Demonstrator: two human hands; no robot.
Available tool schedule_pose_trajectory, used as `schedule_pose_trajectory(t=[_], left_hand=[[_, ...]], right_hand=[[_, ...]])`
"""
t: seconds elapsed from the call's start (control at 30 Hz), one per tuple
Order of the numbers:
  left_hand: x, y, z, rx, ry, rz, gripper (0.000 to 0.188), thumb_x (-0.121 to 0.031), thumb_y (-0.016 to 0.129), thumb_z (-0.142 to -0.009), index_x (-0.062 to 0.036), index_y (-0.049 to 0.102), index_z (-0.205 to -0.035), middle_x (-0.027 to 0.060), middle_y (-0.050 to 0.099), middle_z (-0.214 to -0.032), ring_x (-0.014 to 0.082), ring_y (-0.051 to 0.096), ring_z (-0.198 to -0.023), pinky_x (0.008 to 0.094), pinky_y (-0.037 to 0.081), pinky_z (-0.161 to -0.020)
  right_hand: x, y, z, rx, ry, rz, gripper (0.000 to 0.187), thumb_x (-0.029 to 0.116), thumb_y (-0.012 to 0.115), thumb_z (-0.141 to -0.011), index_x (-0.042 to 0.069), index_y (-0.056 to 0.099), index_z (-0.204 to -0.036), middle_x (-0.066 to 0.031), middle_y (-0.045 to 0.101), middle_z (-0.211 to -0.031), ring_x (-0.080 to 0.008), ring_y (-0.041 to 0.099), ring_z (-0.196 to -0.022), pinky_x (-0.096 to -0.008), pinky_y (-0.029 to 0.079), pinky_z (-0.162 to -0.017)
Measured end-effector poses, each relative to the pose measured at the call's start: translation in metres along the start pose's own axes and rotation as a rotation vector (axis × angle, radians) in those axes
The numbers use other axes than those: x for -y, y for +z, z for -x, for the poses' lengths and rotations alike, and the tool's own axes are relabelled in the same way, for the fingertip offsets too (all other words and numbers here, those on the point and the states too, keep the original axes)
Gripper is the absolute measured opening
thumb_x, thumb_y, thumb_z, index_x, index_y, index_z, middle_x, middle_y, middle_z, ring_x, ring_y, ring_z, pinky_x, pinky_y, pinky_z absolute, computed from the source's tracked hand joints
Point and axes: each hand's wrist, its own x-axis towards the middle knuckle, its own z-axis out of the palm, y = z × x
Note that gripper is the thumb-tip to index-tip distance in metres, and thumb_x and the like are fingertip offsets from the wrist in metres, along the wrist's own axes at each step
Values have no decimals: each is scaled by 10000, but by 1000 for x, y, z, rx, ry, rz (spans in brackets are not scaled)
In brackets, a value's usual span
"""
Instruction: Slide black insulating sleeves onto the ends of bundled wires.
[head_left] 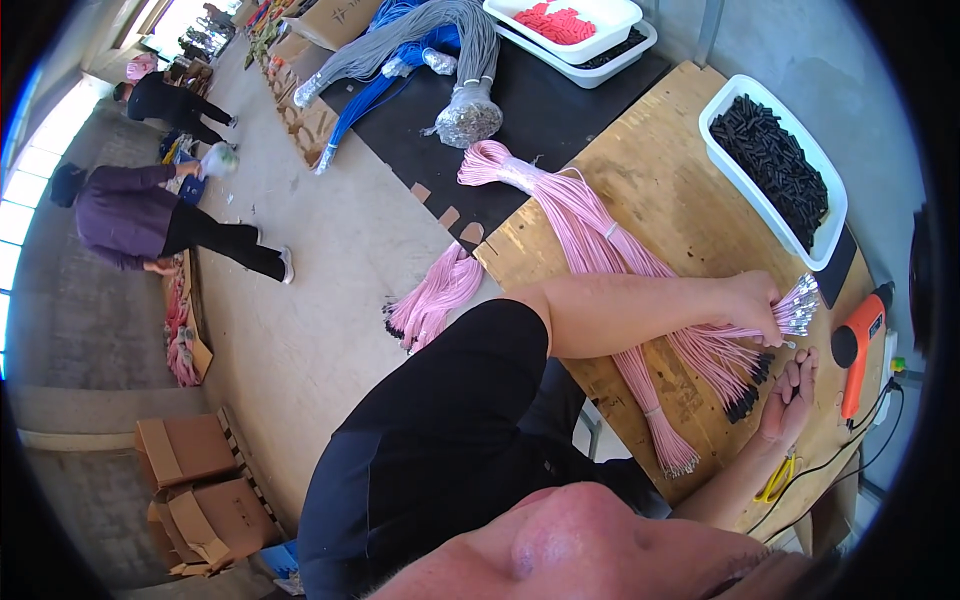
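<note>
My left hand [752, 305] is closed around a bundle of pink wires [588, 208]; bare silvery terminals [799, 304] fan out beyond the fingers. Just below it, my right hand [786, 408] has its fingers curled over a few small black sleeves [795, 388], close to the terminal ends. Other wires hang back over the bench with black sleeves on their tips [742, 398]. A separate tied strand of pink wires [650, 405] with bare metal ends lies on the wooden bench [650, 135]. A white tray [713, 150] heaped with black sleeves stands at the upper right.
An orange heat gun [862, 345] and yellow-handled cutters [776, 478] lie right of the hands, beside black cables. Grey wires [420, 40] and white trays with red and black pieces sit on the black table [400, 130]. Cardboard boxes [205, 450] and two people are left.
</note>
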Motion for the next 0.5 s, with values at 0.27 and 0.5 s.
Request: schedule_pose_trajectory(t=[0.27, 0.5], left_hand=[[3, 3, -5, -4, 1, 71, 153, -1, 799, -687, 44, 723, -812, 106, 702, -729, 171, 667, -635, 285, 528, -586], [-13, 1, 9, -58, -50, -67, 220, -146, 809, -717, -54, 748, -907, 26, 703, -814, 116, 638, -727, 287, 519, -669]], right_hand=[[-3, 18, 4, -70, -1, 35, 248, 98, 504, -1054, -36, 511, -1263, -85, 554, -1061, -57, 437, -725, -135, 348, -508], [-12, 59, 11, -190, -24, 263, 55, 92, 589, -995, 51, 621, -1016, 61, 436, -699, -26, 352, -536, -180, 241, -440]])
